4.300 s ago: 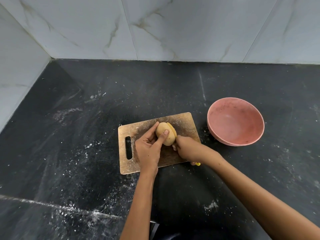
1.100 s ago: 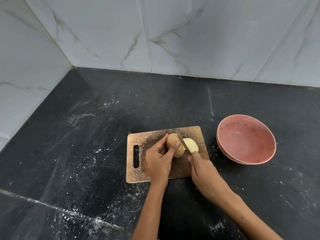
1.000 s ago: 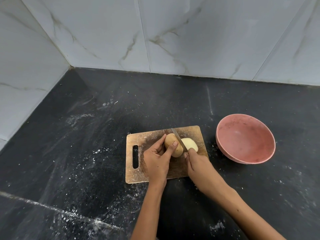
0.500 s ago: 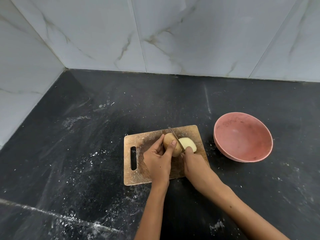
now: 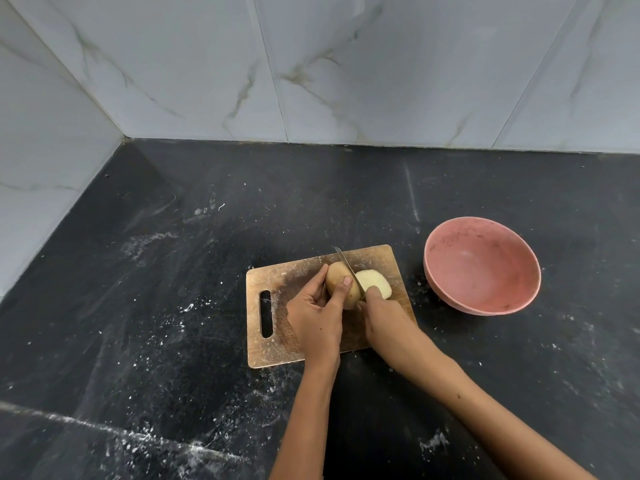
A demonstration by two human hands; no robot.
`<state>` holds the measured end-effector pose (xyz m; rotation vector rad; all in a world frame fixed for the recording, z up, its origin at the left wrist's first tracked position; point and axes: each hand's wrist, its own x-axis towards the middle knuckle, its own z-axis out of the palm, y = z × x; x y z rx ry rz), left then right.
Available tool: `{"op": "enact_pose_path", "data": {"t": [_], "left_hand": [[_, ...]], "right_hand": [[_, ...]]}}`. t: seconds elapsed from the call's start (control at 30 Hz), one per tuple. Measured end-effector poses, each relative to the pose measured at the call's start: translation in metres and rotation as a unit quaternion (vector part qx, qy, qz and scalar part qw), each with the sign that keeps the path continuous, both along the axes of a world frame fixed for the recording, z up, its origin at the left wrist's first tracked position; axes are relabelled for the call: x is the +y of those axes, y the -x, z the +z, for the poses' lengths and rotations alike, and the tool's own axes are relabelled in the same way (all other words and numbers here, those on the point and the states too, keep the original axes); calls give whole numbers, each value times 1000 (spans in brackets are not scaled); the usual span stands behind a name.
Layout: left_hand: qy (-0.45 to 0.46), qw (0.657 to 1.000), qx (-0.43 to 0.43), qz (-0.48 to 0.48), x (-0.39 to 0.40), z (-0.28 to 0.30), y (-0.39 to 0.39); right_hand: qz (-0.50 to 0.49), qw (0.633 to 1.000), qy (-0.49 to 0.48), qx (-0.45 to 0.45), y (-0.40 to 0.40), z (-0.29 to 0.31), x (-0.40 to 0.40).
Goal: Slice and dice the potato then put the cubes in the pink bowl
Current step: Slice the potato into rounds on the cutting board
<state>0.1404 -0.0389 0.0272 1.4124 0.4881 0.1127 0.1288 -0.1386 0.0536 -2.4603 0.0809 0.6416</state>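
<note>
A brown potato (image 5: 337, 279) stands on the wooden cutting board (image 5: 294, 299). My left hand (image 5: 317, 315) grips it between thumb and fingers. A pale cut slice (image 5: 375, 281) lies flat on the board just right of the potato. My right hand (image 5: 388, 317) holds a knife (image 5: 348, 270); its blade runs down between the potato and the slice, tip pointing away from me. The handle is hidden inside my fist. The pink bowl (image 5: 482, 265) stands on the counter right of the board and holds nothing.
The board lies on a black stone counter (image 5: 173, 271) dusted with white specks. Marble-tiled walls (image 5: 311, 71) close off the back and the left side.
A slice has come off the potato and fallen flat to the right. Over the last second the knife blade has slid forward through the potato; my left hand keeps its grip.
</note>
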Motion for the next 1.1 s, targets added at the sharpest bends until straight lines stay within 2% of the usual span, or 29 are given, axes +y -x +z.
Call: {"op": "enact_pose_path", "data": {"t": [0.13,0.33,0.5,0.7,0.9,1.1], "left_hand": [[4,1000,5,-6,0,-1,0],[12,1000,14,-2,2,0,-2],[4,1000,13,-5,0,2,0],[0,1000,14,-10,3,2,-2],[-2,1000,17,-14,2,4,0],[11,1000,19,-17,5,3,-2]], "right_hand": [[-15,1000,-3,22,18,-6,-3],[19,1000,19,2,-3,1,1],[-6,999,28,41,20,-5,-1],[14,1000,21,14,-3,2,4],[12,998,34,48,17,-1,0],[25,999,28,28,3,3,3]]}}
